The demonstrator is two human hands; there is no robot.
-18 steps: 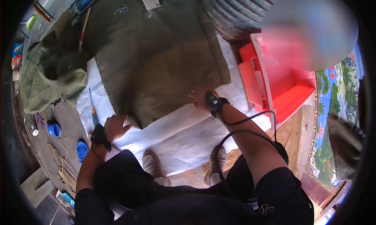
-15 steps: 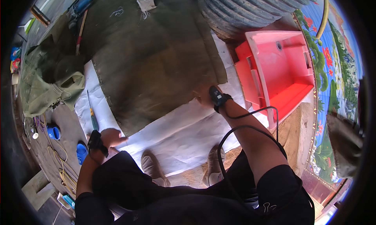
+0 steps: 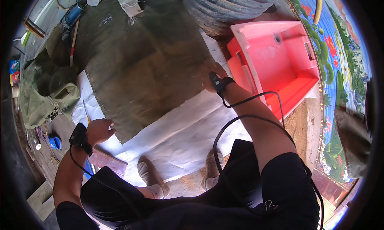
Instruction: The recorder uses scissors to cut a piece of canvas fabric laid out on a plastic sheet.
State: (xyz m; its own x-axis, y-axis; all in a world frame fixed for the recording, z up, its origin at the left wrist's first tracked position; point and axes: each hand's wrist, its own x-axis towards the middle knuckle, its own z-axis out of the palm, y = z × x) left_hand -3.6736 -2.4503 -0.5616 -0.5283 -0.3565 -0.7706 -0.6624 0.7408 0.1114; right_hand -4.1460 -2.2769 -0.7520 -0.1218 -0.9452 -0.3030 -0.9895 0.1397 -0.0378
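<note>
A large dark olive canvas cloth [image 3: 148, 62] lies spread over a white sheet [image 3: 180, 126]. My right hand [image 3: 210, 79] is at the cloth's near right corner; its fingers are dim and smeared, so their grip is unclear. My left hand [image 3: 99, 131] hovers by the near left corner, thumb and fingers apart, with nothing seen between them. Close beside it is a thin screwdriver-like tool [image 3: 85, 111] with a long shaft; its handle is largely hidden under that hand. Both wrists wear black strapped devices with cables.
A red plastic crate [image 3: 276, 58] stands at right, near a ribbed grey drum [image 3: 236, 8]. Crumpled green canvas [image 3: 48, 92] lies at left, below a blue power tool [image 3: 73, 15]. A reddish board [image 3: 108, 160] lies by my left knee. A painted panel [image 3: 330, 70] borders the right.
My left hand has moved forward and left, now over the tool's handle. My right hand has slid toward the cloth's corner. The whole view has shifted, showing more of the board.
</note>
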